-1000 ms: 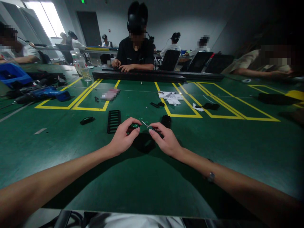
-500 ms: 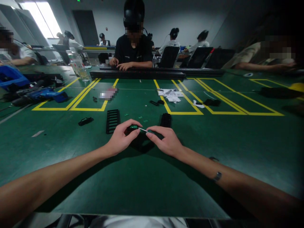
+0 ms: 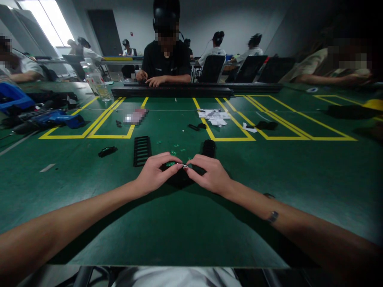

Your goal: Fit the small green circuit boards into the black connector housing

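Near the middle of the green table, my left hand point(image 3: 154, 172) and my right hand point(image 3: 211, 172) meet at their fingertips, thumbs and forefingers pinched. A thin silvery rod point(image 3: 185, 166) shows between the two pinches, its ends hidden by my fingers. Within the curl of my left hand a small green piece point(image 3: 170, 164) is visible; I cannot tell whether it is held or lies behind. Other small green pieces point(image 3: 174, 152) lie just beyond my fingers. A black slotted rack point(image 3: 142, 151) is by my left hand, and a black block point(image 3: 208, 147) stands behind my right.
A black-and-green part point(image 3: 107, 151) and a paper scrap point(image 3: 47, 168) lie to the left. Crumpled white papers point(image 3: 216, 116) are ahead, beside small black parts point(image 3: 196, 126). A long black bar point(image 3: 173, 93) crosses the table before a seated person point(image 3: 166, 59). Blue tools point(image 3: 56, 118) and a bottle point(image 3: 97, 81) are far left.
My fingertips have come closer together, so less of the silvery rod shows. More green pieces are visible beyond my hands. The view has shifted slightly.
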Available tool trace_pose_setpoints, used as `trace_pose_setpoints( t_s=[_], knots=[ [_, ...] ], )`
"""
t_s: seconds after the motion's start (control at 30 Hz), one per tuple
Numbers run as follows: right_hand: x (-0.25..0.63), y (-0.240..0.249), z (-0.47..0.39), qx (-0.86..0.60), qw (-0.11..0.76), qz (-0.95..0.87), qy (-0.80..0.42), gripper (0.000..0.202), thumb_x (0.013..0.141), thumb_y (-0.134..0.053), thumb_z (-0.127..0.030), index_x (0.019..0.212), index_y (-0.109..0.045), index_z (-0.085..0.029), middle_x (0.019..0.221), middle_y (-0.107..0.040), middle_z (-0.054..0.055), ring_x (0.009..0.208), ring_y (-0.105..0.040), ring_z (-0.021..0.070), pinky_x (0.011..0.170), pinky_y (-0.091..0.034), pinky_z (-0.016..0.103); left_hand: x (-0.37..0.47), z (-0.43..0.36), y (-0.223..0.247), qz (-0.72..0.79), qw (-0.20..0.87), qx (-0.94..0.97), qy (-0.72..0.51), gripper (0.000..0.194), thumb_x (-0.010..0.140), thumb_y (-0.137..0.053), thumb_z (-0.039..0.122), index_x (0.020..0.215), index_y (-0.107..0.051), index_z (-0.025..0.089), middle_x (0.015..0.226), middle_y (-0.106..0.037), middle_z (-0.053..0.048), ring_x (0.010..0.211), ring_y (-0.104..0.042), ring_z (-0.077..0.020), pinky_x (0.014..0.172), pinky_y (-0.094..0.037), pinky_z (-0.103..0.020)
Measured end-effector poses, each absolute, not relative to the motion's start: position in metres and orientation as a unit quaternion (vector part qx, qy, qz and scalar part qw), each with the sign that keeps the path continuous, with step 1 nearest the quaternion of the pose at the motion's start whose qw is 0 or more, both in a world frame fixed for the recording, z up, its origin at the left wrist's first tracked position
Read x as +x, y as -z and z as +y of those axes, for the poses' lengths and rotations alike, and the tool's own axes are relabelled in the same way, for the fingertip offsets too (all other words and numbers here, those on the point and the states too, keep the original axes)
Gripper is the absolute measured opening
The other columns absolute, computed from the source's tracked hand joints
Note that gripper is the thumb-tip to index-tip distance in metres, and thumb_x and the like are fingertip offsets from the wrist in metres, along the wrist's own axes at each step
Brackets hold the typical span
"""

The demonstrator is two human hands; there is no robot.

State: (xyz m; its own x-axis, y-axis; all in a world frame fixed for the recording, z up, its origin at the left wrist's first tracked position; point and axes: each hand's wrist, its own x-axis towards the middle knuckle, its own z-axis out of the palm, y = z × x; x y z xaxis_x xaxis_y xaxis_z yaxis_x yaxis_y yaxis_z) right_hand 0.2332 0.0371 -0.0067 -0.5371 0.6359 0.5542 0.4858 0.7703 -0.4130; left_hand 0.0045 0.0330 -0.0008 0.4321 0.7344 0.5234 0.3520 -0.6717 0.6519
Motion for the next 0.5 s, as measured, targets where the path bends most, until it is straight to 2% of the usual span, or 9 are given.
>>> trace_pose_setpoints(
  t_s=[0.27,0.5],
  knots=[
    [0.2409,0.0089,0.0362,-0.282,0.332,-0.899,0.039,0.014,0.091,-0.061,-0.027,0.093,-0.069,-0.015,0.078,-0.067,0.006,0.070,-0.060,0.0175,0.063,-0.043,0.029,0.0035,0.0295,0.0021,0.283,0.203,0.873,-0.343,0.021,0.098,-0.058,0.031,0.101,-0.069,0.014,0.084,-0.065,-0.004,0.080,-0.059,-0.0142,0.072,-0.043,-0.025],
    [0.2429,0.0084,0.0357,-0.274,0.308,-0.908,0.077,0.012,0.091,-0.060,-0.026,0.090,-0.068,-0.016,0.080,-0.068,0.006,0.071,-0.060,0.0184,0.064,-0.042,0.030,0.0049,0.0298,0.0023,0.283,0.209,0.873,-0.338,0.022,0.097,-0.059,0.034,0.095,-0.070,0.014,0.081,-0.067,-0.003,0.075,-0.060,-0.0123,0.069,-0.042,-0.023]
  ],
)
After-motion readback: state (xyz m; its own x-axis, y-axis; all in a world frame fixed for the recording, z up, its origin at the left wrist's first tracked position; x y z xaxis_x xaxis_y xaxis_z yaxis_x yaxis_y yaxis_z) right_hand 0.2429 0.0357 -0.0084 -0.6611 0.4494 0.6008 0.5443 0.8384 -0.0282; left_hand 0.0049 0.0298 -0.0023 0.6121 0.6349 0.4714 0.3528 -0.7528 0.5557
